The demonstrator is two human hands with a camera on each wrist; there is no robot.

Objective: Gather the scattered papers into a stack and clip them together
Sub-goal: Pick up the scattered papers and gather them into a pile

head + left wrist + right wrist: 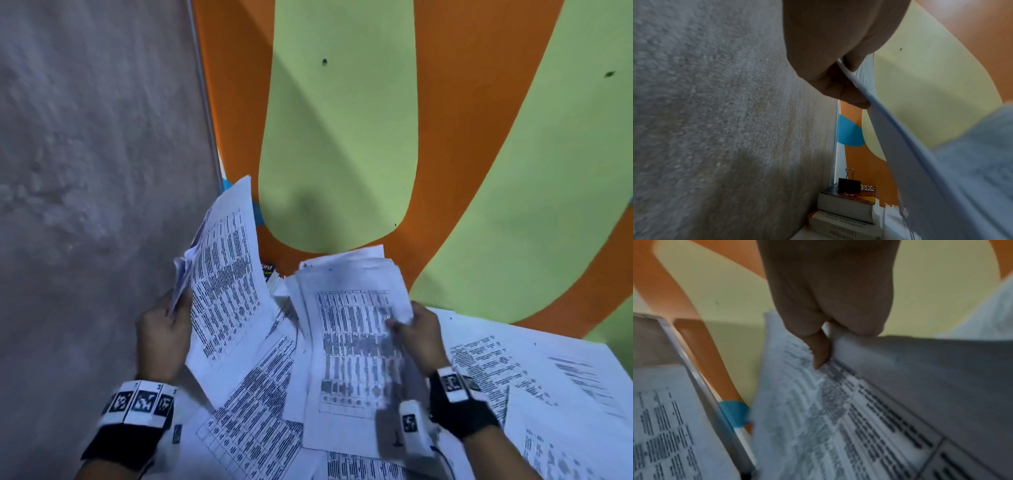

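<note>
Papers: white printed sheets, dense black tables, thin and curling; loose ones (pixel 253 421) overlap flat across the desk.
Left sheets (pixel 222 291): raised, long axis pointing away and up, left edge pinched by left hand (pixel 164 337), thumb on top.
Right sheets (pixel 356 329): fanned bundle, long axis away from the person, right edge gripped by right hand (pixel 419 337), fingers curled.
Clip (pixel 849 185): black binder type, wire handles, atop books (pixel 846 204) in the corner.
Wall (pixel 85 154): grey, rough.
Panel (pixel 342 137): orange and green.

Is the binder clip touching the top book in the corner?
Touching. The left wrist view shows the black binder clip resting directly on the top book's cover, no gap beneath it.
</note>
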